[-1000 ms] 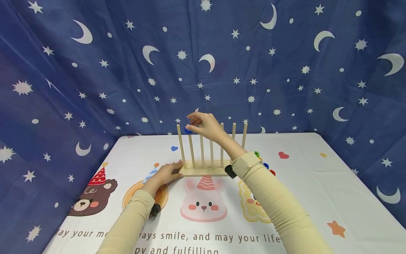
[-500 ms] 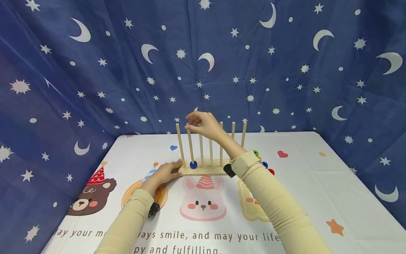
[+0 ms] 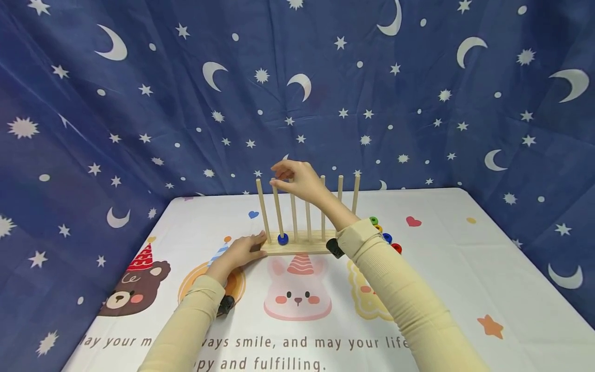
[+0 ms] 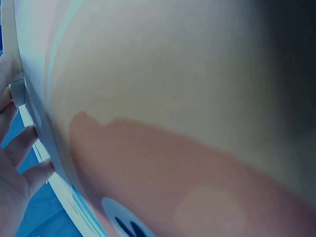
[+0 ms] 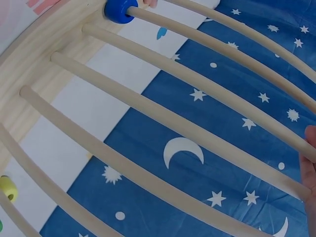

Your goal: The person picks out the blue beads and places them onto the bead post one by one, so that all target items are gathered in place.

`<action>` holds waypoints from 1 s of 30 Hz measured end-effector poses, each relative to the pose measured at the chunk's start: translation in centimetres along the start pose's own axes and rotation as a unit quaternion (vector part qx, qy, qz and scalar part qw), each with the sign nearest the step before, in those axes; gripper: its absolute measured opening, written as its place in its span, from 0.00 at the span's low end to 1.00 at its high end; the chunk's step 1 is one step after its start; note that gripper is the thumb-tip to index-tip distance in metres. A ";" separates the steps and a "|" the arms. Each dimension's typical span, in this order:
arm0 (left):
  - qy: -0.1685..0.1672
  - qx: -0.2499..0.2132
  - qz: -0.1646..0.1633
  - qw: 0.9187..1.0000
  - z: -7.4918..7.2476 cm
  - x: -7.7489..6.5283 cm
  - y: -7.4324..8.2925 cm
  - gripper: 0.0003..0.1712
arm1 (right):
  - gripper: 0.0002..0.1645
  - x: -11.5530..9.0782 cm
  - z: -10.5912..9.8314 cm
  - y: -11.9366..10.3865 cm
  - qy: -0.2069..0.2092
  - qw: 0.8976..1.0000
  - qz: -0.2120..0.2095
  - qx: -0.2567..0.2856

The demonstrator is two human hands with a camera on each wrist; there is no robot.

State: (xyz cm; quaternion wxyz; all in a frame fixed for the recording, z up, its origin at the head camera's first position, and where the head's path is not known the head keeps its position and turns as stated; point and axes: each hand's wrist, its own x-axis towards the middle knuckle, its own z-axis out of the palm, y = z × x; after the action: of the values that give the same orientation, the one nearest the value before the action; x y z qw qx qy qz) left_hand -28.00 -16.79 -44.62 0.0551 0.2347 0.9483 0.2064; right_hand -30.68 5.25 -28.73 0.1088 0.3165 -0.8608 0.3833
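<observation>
A wooden peg rack (image 3: 302, 248) with several upright pegs stands on the table. My left hand (image 3: 240, 252) holds the left end of its base, thumb toward the front edge. At the foot of the second peg from the left sits a blue ring bead (image 3: 282, 239); the right wrist view also has this blue bead (image 5: 119, 11) down against the base. My right hand (image 3: 299, 181) is at the top of that same peg, thumb and fingers apart with nothing between them. The right forearm hides part of the rack's right end.
To the right of the rack lie loose ring beads: green (image 3: 374, 220), yellow (image 3: 378, 228), blue (image 3: 387, 237) and red (image 3: 396, 248). A printed white cloth (image 3: 446, 289) covers the table. Behind it hangs a blue curtain (image 3: 418, 155) with moons and stars.
The blue bead was at my right fingertips by the peg's top; let go, it dropped down the second peg to the base. Both hands have stayed nearly in place.
</observation>
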 end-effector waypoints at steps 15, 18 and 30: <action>-0.003 -0.007 -0.009 1.000 -0.2 0.2 0.0 0.34 | 0.19 -0.3 0.2 0.3 0.040 0.998 -0.037 0.028; -0.004 -0.006 -0.007 1.000 -0.2 0.2 0.0 0.33 | 0.18 -0.3 0.3 0.4 0.049 0.997 -0.042 0.041; -0.003 0.002 0.000 1.000 -0.1 0.2 -0.2 0.33 | 0.14 -0.4 1.1 0.6 0.112 0.989 -0.062 0.070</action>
State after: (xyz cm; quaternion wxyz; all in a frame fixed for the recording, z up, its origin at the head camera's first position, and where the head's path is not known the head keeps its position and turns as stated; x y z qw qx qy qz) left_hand -28.27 -16.85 -44.59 0.0579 0.2352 0.9486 0.2037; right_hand -30.66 4.89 -30.01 0.2057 0.3314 -0.7929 0.4682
